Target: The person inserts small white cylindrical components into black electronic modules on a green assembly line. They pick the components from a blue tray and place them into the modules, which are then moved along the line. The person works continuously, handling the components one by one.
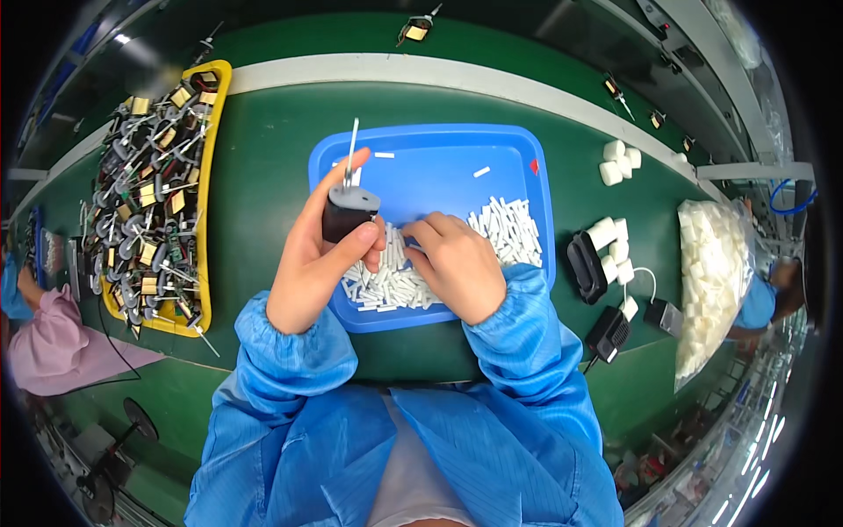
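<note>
My left hand (pixel 309 259) holds a small black and grey cylindrical part (pixel 349 212) upright, with thin white leads sticking up from its top, over the left side of a blue tray (pixel 439 171). My right hand (pixel 457 263) rests with curled fingers on a heap of several short white tubes (pixel 413 277) lying in the tray's near half; whether a tube is pinched between the fingers is hidden. More white tubes (pixel 509 228) lie at the tray's right side. Blue sleeves cover both forearms.
A yellow tray (pixel 211 97) heaped with several wired black and yellow components stands at the left on the green belt. White foam blocks (pixel 619 162), black adapters (pixel 587 268) and a clear bag of white pieces (pixel 711 281) lie at the right. Another person in pink (pixel 53 338) is at far left.
</note>
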Tool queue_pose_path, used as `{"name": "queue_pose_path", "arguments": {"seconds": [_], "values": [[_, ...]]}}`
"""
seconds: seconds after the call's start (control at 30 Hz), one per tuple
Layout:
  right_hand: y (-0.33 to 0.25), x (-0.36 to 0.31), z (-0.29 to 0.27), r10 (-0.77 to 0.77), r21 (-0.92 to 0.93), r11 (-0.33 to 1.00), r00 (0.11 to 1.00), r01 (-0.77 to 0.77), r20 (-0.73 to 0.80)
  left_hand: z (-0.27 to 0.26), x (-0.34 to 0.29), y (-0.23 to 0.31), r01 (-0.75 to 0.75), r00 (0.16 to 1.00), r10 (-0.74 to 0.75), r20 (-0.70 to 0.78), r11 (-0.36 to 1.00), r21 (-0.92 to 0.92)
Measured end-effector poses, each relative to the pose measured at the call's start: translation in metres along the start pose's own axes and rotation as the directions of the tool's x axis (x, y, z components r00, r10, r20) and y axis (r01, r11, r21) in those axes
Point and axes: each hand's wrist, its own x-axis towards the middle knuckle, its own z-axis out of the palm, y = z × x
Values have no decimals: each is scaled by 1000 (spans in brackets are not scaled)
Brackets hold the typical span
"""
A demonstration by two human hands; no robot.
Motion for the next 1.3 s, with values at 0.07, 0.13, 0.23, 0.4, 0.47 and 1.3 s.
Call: {"name": "queue_pose_path", "arguments": {"seconds": [0.07,0.13,0.23,0.4,0.47,1.3], "values": [[-2,3,5,11,52,999,999,-8,-50,-4,-6,-8,-23,999,27,22,990,-141],[-4,5,11,45,110,993,995,-35,-91,-10,-10,-12,-12,1000,16,12,967,-253],[-7,12,14,84,118,989,996,-85,15,-24,-13,-10,-72,997,64,-37,954,-290],[-8,18,21,105,167,979,992,-115,66,-40,-24,-9,-126,992,128,9,983,-133],[-8,22,13,136,209,967,989,-147,67,-44,-26,-13,-174,984,174,32,985,7],[-31,8,-31,90,516,786,763,341,-640,2,-36,1,-170,986,144,90,841,514]]}}
